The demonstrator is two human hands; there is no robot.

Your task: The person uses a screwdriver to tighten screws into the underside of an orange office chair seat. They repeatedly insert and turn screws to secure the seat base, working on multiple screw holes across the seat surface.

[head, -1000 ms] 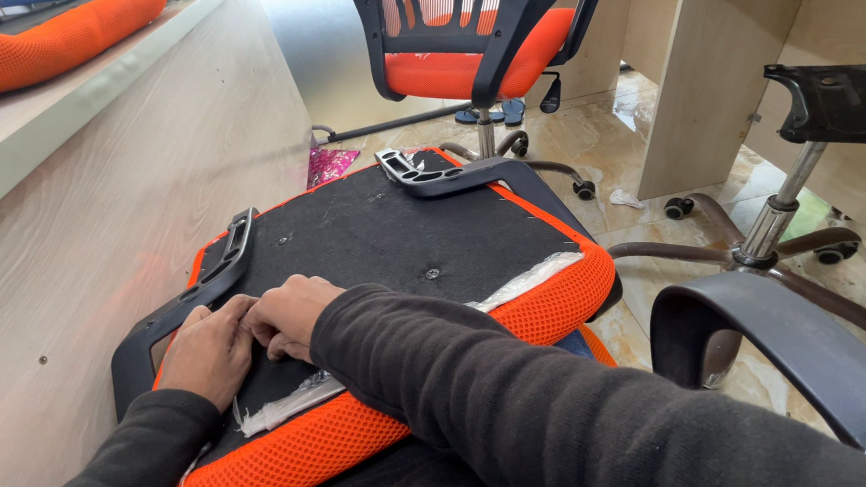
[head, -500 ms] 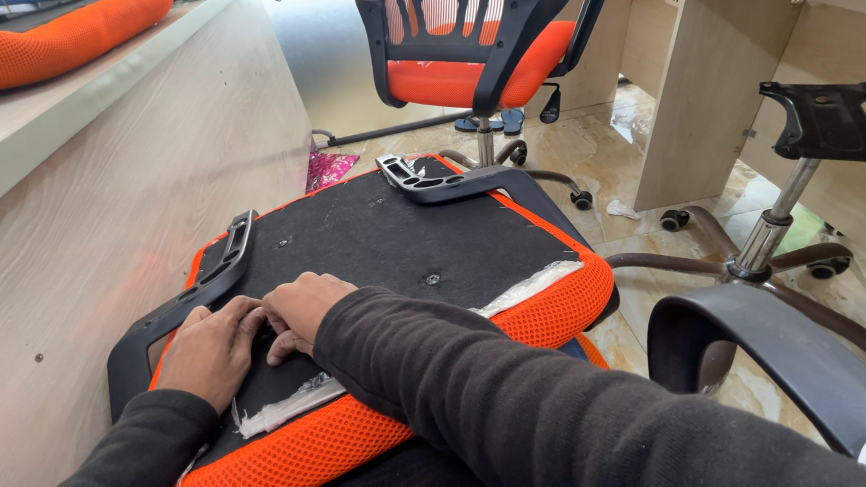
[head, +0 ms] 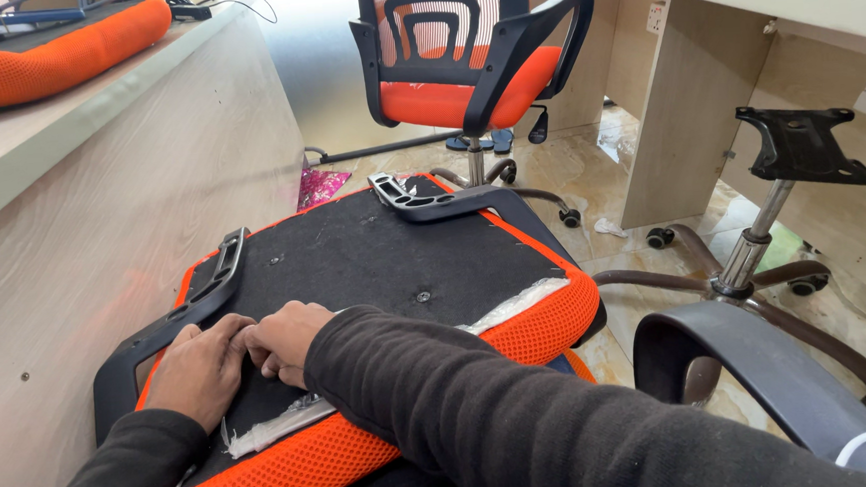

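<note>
Orange mesh seat cushion (head: 519, 334), turned upside down with its black felt underside (head: 374, 262) facing up, lies across the person's lap beside a pale wooden desk panel (head: 121, 222). Both hands press on the felt near the close edge, just above a strip of clear crinkled plastic (head: 293, 414). The left hand (head: 196, 373) lies flat, fingers loosely curled and grasping nothing. The right hand (head: 281, 341) is curled, fingertips tucked down against the felt; whether they pinch anything I cannot tell. A black plastic armrest (head: 172, 325) lies bolted along the left edge, another (head: 430, 202) at the far corner.

Working here goes best with the left palm steadying the cushion so it does not slide while the right fingertips work.

Compared with a second ago, the hands sit in almost the same spot and the cushion has not shifted; only the view has moved slightly.
</note>
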